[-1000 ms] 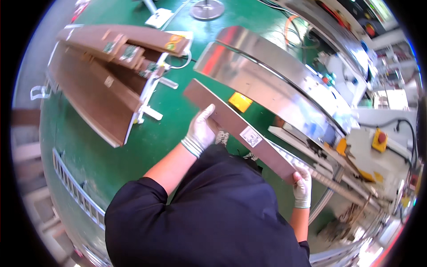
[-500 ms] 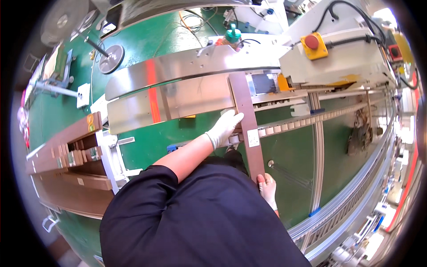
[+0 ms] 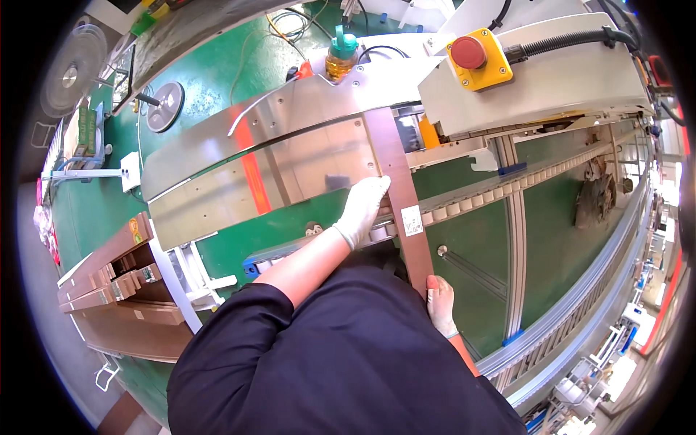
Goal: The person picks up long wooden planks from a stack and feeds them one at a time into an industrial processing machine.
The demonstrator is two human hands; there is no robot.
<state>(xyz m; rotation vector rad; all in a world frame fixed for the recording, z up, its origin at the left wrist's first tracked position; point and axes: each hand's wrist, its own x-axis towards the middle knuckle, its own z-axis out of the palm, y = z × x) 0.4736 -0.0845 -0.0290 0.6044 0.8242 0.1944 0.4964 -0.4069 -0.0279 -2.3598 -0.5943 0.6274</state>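
Note:
A long, narrow brown cardboard box (image 3: 395,170) lies crosswise before me, its far end at the metal plates and its near end close to my body. A white printed label (image 3: 412,220) is stuck on its top. My left hand (image 3: 365,209), in a whitish glove, is closed on the box's left edge about midway along. At the near end my right hand (image 3: 441,303), gloved with the fingertips bare, grips the box from the right side, thumb on top. The fingers under the box are hidden. Beneath the box runs a rail of small white rollers (image 3: 487,196).
Metal plates (image 3: 312,159) with a red stripe extend left. A machine housing with a red emergency stop button (image 3: 468,52) stands far right. A bottle with a green cap (image 3: 342,54) sits behind the plates. Several brown boxes (image 3: 123,286) are stacked left. Aluminium conveyor rails (image 3: 565,304) run along the right.
The view has shifted, so the plates and machine appear nearer. Both hands keep their hold on the box, which stays in nearly the same place across the rollers.

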